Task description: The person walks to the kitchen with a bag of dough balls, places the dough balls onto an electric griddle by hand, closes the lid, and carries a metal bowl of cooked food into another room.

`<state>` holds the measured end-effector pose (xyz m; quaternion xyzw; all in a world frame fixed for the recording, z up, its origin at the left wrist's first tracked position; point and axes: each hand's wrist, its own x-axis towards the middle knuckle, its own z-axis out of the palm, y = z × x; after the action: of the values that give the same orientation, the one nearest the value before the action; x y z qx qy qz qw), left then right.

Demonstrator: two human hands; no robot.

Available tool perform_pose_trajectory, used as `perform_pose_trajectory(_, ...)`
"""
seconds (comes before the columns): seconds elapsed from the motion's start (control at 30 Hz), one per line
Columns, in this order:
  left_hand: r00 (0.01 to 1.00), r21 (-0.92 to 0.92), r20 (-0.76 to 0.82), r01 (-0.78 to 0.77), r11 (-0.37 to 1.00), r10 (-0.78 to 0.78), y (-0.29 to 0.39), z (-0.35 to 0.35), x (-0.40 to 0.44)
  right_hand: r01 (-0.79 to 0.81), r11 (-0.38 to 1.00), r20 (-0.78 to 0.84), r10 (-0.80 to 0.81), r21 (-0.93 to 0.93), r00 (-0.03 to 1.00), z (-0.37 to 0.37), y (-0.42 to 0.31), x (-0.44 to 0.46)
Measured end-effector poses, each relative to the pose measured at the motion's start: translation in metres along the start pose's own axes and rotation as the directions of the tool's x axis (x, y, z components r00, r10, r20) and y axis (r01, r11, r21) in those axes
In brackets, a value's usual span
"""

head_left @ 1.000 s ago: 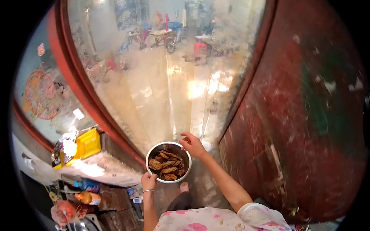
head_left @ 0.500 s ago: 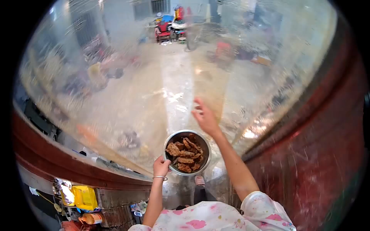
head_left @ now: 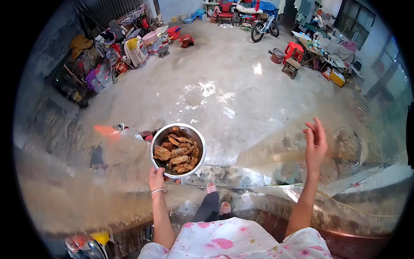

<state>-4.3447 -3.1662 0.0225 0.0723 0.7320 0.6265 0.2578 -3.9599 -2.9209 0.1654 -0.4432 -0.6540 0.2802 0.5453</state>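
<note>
My left hand [head_left: 156, 179] grips the near rim of a round stainless steel bowl [head_left: 202, 144], thumb over the edge. Brown fried pieces of food [head_left: 179, 152] with a rough crust lie inside the bowl; their exact kind I cannot tell. Out to the right, my right hand [head_left: 316, 146] is raised with its fingers stretched and apart, holding nothing. Close to it hangs a clear plastic door curtain [head_left: 271, 153], and whether the hand touches it I cannot tell. Another part of the curtain [head_left: 82, 185] hangs at the left, beside the bowl and my left forearm.
Beyond the doorway lies a concrete floor [head_left: 172, 86]. Piled household things [head_left: 103, 56] line the left wall. A small bicycle [head_left: 265, 28], a red stool [head_left: 294, 52], a wooden chair [head_left: 291, 67] and a cluttered table [head_left: 308, 41] stand at the back and right.
The curtain that hung across the view is now parted to both sides, showing the room sharply. My right hand has moved out to the right; the bowl has shifted left and up.
</note>
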Motion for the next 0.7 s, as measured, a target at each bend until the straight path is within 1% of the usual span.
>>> perform_pose_trajectory(0.07, 1.000, -0.025, -0.015, 0.008, 1.000, -0.008, -0.031, 0.007, 0.014, 0.020, 1.000, -0.028, -0.020, -0.016, 0.999, -0.010, 0.037, -0.020)
perform_pose_trajectory(0.13, 0.998, -0.144, -0.055, 0.000, 0.990, -0.008, -0.060, 0.005, 0.026, 0.036, 0.998, -0.113, -0.041, -0.047, 0.993, -0.026, 0.072, -0.034)
perform_pose_trajectory(0.17, 0.995, -0.158, -0.097, 0.003, 0.987, -0.019, -0.069, 0.004, 0.033, 0.039, 0.998, -0.110, -0.044, -0.047, 0.993, -0.030, 0.086, -0.042)
perform_pose_trajectory(0.23, 0.992, -0.161, -0.126, -0.020, 0.987, 0.000, -0.080, 0.003, 0.047, 0.023, 0.998, -0.237, -0.037, -0.063, 0.971, -0.037, 0.116, -0.052)
perform_pose_trajectory(0.27, 0.988, -0.162, -0.153, -0.042, 0.986, 0.017, -0.090, -0.001, 0.055, 0.022, 0.998, -0.234, -0.035, -0.060, 0.972, -0.041, 0.132, -0.058)
perform_pose_trajectory(0.3, 0.989, -0.175, -0.141, -0.059, 0.983, 0.034, -0.106, -0.010, 0.066, 0.048, 0.995, -0.296, -0.073, -0.090, 0.953, -0.044, 0.148, -0.062)
perform_pose_trajectory(0.33, 0.988, -0.169, -0.149, -0.053, 0.984, 0.027, -0.103, -0.017, 0.071, 0.067, 0.990, -0.350, -0.107, -0.124, 0.931, -0.049, 0.151, -0.054)
perform_pose_trajectory(0.37, 0.981, -0.163, -0.194, -0.059, 0.985, 0.027, -0.107, -0.022, 0.076, 0.064, 0.991, -0.348, -0.102, -0.119, 0.932, -0.053, 0.159, -0.052)
perform_pose_trajectory(0.43, 0.958, -0.172, -0.285, -0.077, 0.982, 0.025, -0.109, -0.020, 0.088, 0.032, 0.983, -0.485, -0.118, -0.183, 0.867, -0.057, 0.174, -0.043)
perform_pose_trajectory(0.47, 0.959, -0.169, -0.282, -0.081, 0.982, 0.031, -0.109, -0.021, 0.091, 0.034, 0.983, -0.489, -0.119, -0.179, 0.864, -0.058, 0.180, -0.037)
perform_pose_trajectory(0.53, 0.955, -0.191, -0.297, -0.090, 0.978, 0.030, -0.111, -0.020, 0.105, 0.073, 0.982, -0.609, -0.165, -0.172, 0.776, -0.059, 0.189, -0.021)
perform_pose_trajectory(0.6, 0.925, -0.208, -0.379, -0.123, 0.970, 0.035, -0.097, -0.011, 0.118, 0.058, 0.981, -0.671, -0.171, -0.187, 0.722, -0.058, 0.188, 0.007)
perform_pose_trajectory(0.63, 0.905, -0.178, -0.425, -0.115, 0.977, 0.029, -0.081, 0.006, 0.118, 0.036, 0.972, -0.701, -0.193, -0.232, 0.687, -0.059, 0.193, 0.016)
perform_pose_trajectory(0.67, 0.891, -0.139, -0.453, -0.122, 0.983, 0.046, -0.085, 0.010, 0.132, 0.019, 0.962, -0.717, -0.216, -0.273, 0.662, -0.062, 0.204, 0.018)
perform_pose_trajectory(0.7, 0.886, -0.133, -0.456, -0.159, 0.978, 0.082, -0.095, 0.012, 0.149, 0.012, 0.953, -0.755, -0.246, -0.301, 0.608, -0.059, 0.213, 0.021)
